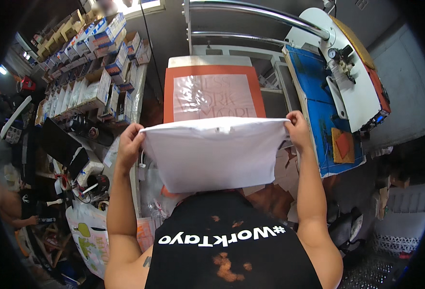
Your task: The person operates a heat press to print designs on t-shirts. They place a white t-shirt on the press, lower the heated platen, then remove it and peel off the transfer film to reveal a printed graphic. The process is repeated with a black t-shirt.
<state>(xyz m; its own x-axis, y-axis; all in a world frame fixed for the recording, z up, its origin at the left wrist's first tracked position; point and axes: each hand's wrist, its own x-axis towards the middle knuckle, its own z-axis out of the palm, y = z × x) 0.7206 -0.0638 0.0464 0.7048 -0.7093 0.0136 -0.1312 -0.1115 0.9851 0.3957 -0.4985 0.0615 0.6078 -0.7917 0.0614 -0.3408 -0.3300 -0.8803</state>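
Left fingers: the left hand [129,144] grips the left top corner of the white cloth [212,151].
Right fingers: the right hand [299,129] pinches the right top corner.
Cloth: stretched flat between both hands, up in the air, close to the chest.
Behind it: an orange pad [211,91] with a clear sheet [212,96] on top.
Left side: boxes [92,62] on shelves.
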